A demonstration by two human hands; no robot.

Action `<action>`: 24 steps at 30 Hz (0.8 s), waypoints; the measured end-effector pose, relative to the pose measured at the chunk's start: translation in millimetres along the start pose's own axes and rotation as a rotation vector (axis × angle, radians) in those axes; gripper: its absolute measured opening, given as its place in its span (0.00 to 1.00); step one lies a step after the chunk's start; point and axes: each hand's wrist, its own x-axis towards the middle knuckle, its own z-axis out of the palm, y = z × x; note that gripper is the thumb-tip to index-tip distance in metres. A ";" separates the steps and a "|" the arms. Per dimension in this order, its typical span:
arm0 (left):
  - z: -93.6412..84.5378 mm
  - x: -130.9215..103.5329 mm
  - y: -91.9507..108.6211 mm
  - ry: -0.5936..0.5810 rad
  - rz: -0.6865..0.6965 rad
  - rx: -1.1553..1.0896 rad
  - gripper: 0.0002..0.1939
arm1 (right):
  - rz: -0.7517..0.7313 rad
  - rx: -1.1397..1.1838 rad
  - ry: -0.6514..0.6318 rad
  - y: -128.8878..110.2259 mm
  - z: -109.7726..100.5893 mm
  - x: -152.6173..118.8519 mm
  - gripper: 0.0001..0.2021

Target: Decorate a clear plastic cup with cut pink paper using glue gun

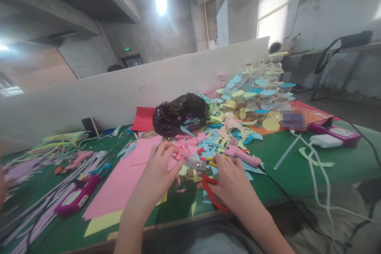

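My right hand (233,178) grips a pair of scissors (212,195) with red handles, low over the green table. Their metal blades point left, toward my left hand (157,168). Thumb and fingers of that hand are closed on a small piece of pink paper (172,164) close to the blade tips. Exactly where the blades meet the paper is hard to make out. Around both hands lie cut paper scraps (205,143) in pink, blue and yellow. A large pink paper sheet (127,174) lies under and beside my left forearm.
Behind the scraps sits a black plastic bag (168,121). A pink glue gun (244,155) lies beside my right hand, its cord running right. Plastic cups with coloured paper discs (262,93) are stacked at the back right. Purple power strips (79,196) and white cables (320,170) flank me.
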 end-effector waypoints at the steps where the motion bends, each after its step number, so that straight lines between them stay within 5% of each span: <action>1: 0.7 0.3 -2.0 0.002 0.012 0.000 0.08 | -0.001 0.006 0.008 0.0 0.0 -0.1 0.28; 11: -0.9 0.8 -2.7 0.070 -0.021 -0.088 0.12 | -0.038 0.065 0.058 -2.8 4.1 -0.6 0.26; 16: -3.1 2.7 -12.1 0.217 -0.067 -0.077 0.13 | -0.043 0.055 0.081 0.4 11.1 -2.5 0.25; 24: -15.5 3.3 -28.8 0.325 -0.331 -0.267 0.11 | -0.037 -0.003 0.129 4.9 13.4 -1.7 0.24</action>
